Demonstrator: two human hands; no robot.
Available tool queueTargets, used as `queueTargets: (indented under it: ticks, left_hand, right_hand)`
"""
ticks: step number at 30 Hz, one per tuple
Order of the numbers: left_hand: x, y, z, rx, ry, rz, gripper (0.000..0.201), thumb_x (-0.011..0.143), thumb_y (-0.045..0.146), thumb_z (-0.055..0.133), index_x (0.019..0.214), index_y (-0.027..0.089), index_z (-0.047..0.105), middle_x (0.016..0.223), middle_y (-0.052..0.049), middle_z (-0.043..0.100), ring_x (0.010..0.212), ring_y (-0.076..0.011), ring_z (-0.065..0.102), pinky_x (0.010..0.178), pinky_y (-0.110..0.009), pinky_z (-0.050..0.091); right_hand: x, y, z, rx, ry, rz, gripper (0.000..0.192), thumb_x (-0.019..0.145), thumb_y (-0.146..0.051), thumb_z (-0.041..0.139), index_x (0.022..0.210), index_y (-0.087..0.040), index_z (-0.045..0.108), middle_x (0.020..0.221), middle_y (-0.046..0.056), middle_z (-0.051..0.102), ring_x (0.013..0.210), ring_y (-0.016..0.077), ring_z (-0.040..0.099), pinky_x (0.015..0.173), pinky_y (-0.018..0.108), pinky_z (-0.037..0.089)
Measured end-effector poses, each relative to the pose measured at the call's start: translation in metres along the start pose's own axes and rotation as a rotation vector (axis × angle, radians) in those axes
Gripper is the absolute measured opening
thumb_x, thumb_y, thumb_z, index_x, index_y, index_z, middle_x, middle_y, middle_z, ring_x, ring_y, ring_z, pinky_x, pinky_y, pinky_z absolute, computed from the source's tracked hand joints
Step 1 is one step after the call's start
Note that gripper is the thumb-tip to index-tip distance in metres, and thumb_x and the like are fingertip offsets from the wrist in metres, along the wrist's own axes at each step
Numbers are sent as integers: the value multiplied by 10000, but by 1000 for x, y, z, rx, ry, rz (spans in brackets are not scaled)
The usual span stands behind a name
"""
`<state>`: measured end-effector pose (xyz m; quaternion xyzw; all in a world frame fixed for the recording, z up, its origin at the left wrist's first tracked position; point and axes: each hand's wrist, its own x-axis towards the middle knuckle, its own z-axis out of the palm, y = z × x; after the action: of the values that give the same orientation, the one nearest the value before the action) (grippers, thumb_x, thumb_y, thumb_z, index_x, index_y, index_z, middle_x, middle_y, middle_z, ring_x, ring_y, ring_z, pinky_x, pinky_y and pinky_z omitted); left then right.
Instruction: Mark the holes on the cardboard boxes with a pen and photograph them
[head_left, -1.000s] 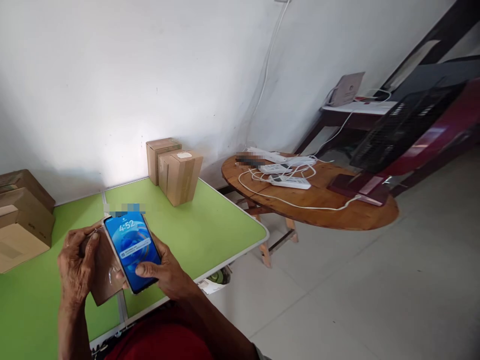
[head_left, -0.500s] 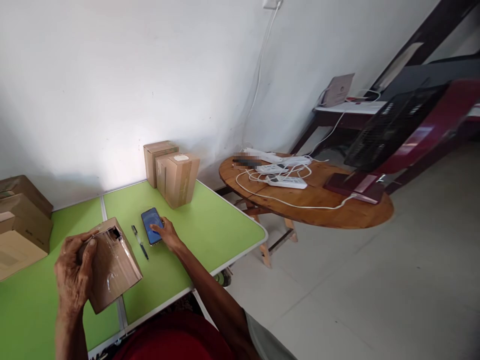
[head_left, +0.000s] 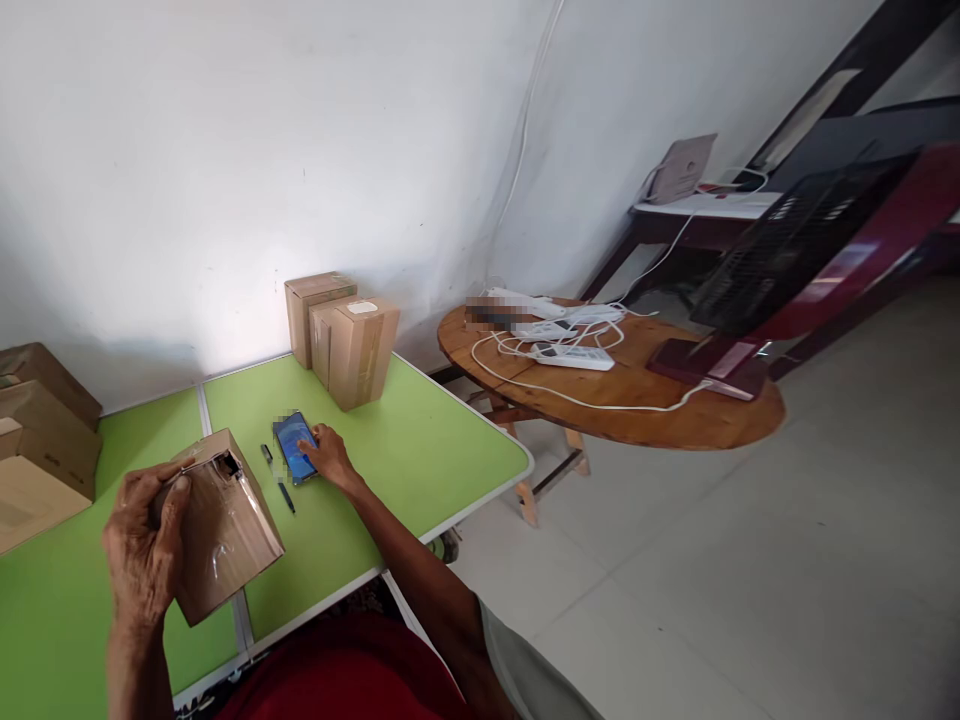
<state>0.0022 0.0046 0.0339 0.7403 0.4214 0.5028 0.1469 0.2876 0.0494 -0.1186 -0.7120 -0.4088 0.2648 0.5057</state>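
My left hand [head_left: 146,535] grips a small cardboard box [head_left: 225,540] by its left edge and holds it tilted above the green table. Clear tape runs over the box, and one top corner shows a dark, torn hole. My right hand [head_left: 330,458] is closed round the right edge of a smartphone [head_left: 296,437], the thumb lying over its lit blue screen. Whether the phone rests on the tabletop or is slightly lifted, I cannot tell. Between box and phone a dark pen [head_left: 286,497] lies on the table.
Two taped cardboard boxes [head_left: 364,355] stand at the back of the green table [head_left: 442,460], against the wall. More cartons [head_left: 49,450] sit at the far left. To the right, a wooden oval table [head_left: 600,425] carries white power strips [head_left: 574,356], cables and a fan [head_left: 810,250].
The phone and my right hand have shifted slightly left, towards the pen. My left hand keeps the box in nearly the same pose. The view has tipped down a little.
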Motion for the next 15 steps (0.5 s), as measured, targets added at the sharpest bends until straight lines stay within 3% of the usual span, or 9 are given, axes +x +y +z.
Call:
queueTargets:
  ticks: [5,8,10,11,13,15]
  left_hand:
    - [-3,0,-1,17,6,-5,439,1005,611,642,1098,243,864,1162,-92,802,1116,-288,721,984,-428,571]
    - [-6,-2,-4,32,15,-30,443,996,618,634,1094,251,860,1167,-89,798,1128,-298,723,1007,-447,570]
    - [-6,-3,-6,42,32,-56,449,988,626,629,1094,254,858,1174,-89,794,1140,-310,722,1028,-472,567]
    - [-6,-4,-6,48,47,-73,455,982,633,626,1092,256,856,1177,-92,792,1145,-319,721,1038,-488,566]
    - [-6,-4,-8,56,76,-112,479,967,659,622,1086,256,853,1179,-102,787,1150,-340,720,1049,-525,569]
    - [-9,-5,-11,51,102,-151,505,952,687,624,1082,253,848,1185,-116,784,1171,-368,719,1067,-567,571]
  right_hand:
    - [-29,-16,-6,19,-17,-40,173,871,-336,797,921,-221,678,1076,148,748,1244,355,638,1098,464,503]
    - [-70,-25,-2,95,-139,-29,403,1005,-609,685,901,-220,688,956,119,756,1033,312,733,985,453,579]
    - [-103,-30,7,242,-405,65,716,1011,-877,487,846,-210,688,797,91,731,773,270,748,816,428,622]
    - [-118,-33,14,413,-665,192,860,951,-994,414,868,-190,709,794,107,738,748,280,754,798,447,631]
    - [-141,-41,31,749,-1081,404,1107,795,-1143,341,1028,-143,755,917,173,790,875,354,791,892,553,630]
    - [-153,-51,50,1011,-1216,452,1251,678,-1197,362,1221,-136,745,1097,213,816,1076,426,778,1048,671,558]
